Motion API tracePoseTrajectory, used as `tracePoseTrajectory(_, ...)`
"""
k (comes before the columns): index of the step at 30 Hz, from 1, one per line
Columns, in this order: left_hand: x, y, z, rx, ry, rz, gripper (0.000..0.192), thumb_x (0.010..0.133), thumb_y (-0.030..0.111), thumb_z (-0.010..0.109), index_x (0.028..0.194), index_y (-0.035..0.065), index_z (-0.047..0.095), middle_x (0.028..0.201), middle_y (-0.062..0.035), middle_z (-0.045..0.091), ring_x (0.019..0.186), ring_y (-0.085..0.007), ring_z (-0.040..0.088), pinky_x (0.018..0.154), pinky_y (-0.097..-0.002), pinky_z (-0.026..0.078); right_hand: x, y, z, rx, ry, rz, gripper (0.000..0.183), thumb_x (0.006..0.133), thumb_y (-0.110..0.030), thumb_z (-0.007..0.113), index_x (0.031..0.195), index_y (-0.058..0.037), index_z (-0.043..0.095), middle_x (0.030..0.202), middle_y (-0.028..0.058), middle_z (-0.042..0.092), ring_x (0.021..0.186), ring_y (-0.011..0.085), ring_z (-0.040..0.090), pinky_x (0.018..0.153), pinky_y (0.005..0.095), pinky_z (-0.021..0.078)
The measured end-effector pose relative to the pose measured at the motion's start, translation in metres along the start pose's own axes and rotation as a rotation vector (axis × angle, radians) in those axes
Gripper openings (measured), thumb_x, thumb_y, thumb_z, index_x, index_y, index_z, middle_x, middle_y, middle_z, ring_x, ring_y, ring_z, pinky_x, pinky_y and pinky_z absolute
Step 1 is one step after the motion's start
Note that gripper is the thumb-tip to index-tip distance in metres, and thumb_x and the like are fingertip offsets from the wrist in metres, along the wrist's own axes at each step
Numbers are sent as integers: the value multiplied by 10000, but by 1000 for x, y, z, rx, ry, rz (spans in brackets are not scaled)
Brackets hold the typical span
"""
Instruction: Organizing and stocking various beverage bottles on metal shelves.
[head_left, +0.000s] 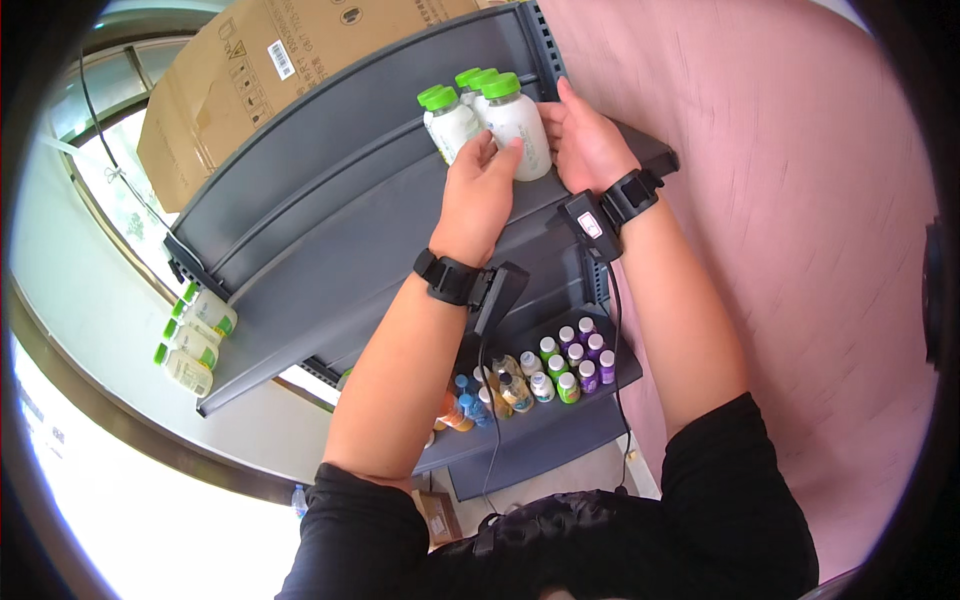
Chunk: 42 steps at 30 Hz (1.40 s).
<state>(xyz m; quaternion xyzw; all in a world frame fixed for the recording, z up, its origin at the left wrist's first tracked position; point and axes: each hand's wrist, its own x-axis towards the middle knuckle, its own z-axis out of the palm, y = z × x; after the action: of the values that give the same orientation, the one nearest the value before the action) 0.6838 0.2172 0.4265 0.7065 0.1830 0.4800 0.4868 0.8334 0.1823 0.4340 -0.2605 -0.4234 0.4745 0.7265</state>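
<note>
Several white bottles with green caps stand grouped on the upper dark grey metal shelf (337, 232), near its right end. My left hand (476, 195) is on the front right bottle (521, 142) of the group, its thumb across the bottle's front and its fingers by the left side. Just left of it stands another green-capped bottle (454, 127), partly behind my fingers. My right hand (589, 146) is beside the front bottle's right side, palm turned towards it, thumb raised and fingertips close to or touching it. Both wrists wear black straps with cabled modules.
More green-capped bottles (191, 345) stand at the shelf's left end. Small purple bottles (589, 375), green bottles (568, 386) and drink bottles (516, 391) line the lower shelf. A cardboard box (277, 82) rises behind the upper shelf. A pink curtain-like sheet (787, 225) hangs at right.
</note>
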Motion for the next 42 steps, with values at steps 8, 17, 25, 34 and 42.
tracePoseTrajectory(8,-4,4,2,191,139,155,558,841,185,787,1247,-110,543,1228,-211,632,1072,-254,651,886,-371,540,7,7,-11,-80,-185,-168,524,1035,-423,477,1189,41,666,1194,138,674,1129,221,579,1019,367,406)
tracePoseTrajectory(17,-53,29,-13,-135,234,314,489,870,169,775,1245,-40,541,1169,-114,658,1036,-168,634,897,-312,508,-24,7,-8,191,-289,-250,453,1044,-390,451,1130,-3,671,1171,124,679,1106,227,598,993,373,425)
tracePoseTrajectory(25,-177,37,-61,-20,203,152,694,867,376,722,1389,27,428,1313,-111,541,1223,-256,536,1055,-429,412,-90,35,21,337,-655,-250,275,1030,-254,516,1042,-18,656,1066,118,679,944,178,623,850,316,489)
tracePoseTrajectory(34,-251,16,-109,11,429,-41,788,773,447,809,1298,-40,480,1227,-141,589,1136,-277,601,985,-415,490,-133,37,86,-504,-608,-557,291,940,-301,680,995,-18,646,936,112,625,833,168,578,749,277,466)
tracePoseTrajectory(42,-274,-3,-157,-57,364,-86,689,811,426,778,1251,-42,527,1187,-127,619,1131,-259,603,980,-397,487,-147,85,135,-718,-616,-520,307,892,-275,727,1054,-26,651,951,98,635,799,149,577,711,263,468)
